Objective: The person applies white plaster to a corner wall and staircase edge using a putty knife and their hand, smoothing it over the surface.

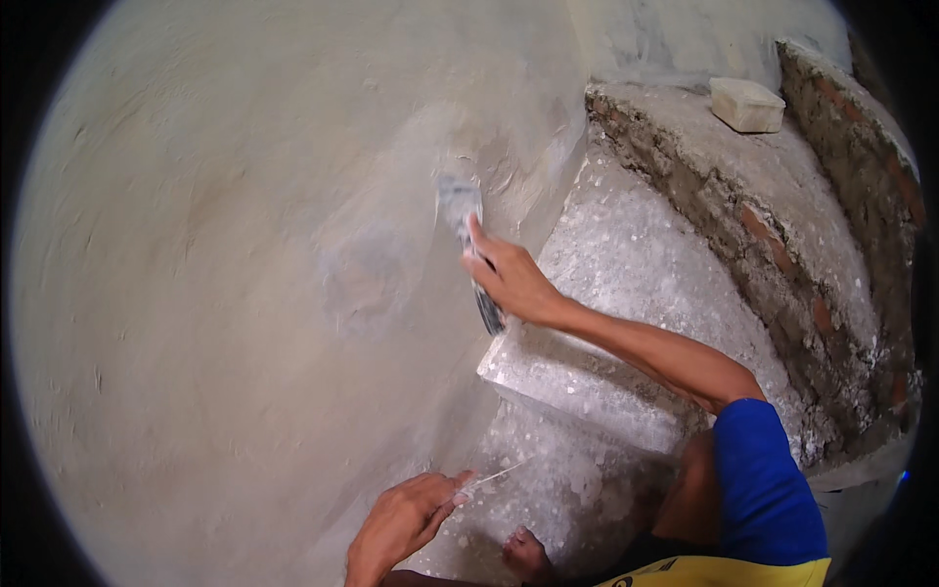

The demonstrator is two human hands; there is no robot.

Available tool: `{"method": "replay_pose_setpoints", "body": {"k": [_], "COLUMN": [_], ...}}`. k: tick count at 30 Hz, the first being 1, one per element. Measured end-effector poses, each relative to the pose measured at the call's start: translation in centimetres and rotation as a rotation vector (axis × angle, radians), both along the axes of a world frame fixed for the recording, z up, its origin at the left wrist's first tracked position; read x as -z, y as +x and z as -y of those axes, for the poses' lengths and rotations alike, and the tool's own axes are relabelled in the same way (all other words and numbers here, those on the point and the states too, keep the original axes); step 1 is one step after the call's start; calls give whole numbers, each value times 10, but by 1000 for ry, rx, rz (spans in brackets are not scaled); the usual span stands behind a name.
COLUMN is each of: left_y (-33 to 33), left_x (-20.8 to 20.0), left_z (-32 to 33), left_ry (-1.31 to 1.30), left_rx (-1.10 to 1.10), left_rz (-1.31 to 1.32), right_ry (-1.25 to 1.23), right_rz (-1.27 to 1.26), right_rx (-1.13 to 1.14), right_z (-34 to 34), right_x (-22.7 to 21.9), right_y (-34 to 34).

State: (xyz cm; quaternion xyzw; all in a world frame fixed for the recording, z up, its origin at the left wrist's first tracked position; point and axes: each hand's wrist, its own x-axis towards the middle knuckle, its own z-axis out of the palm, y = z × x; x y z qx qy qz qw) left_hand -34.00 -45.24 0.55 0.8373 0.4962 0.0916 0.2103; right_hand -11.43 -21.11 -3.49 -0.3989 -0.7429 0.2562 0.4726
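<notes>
A: The right hand (509, 279) has its fingers clamped on the putty knife (468, 230), pressed to the plastered wall (245, 245) at twelve o'clock.

B: Left hand (401, 523), fingers together, pinches a thin strip (494, 476). Tilting the blade too much could gouge the wet plaster.

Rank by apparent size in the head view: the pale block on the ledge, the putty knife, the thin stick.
1. Grey putty knife in the right hand.
2. Pale rectangular block, farther away, so this ranking is unsure.
3. Thin pale stick at the left hand.
</notes>
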Motion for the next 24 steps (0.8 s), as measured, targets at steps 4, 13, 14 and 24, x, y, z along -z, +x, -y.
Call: {"method": "replay_pose_setpoints", "body": {"k": [4,13,14,24], "left_y": [-1,3,2,-7], "left_x": [5,2,3,4], "left_z": [0,4,4,5], "left_ry": [17,-21,-13,-18], "left_rx": [15,-29,-34,-45], "left_rz": [20,-15,16,18], "right_ry": [151,397,364,51], "right_rz": [160,399,400,376], "right_rx": [-69,116,120,-27], "right_z": [16,-55,-58,14], "right_x": [24,-5,0,14], "right_y": [35,78,76,64]}}
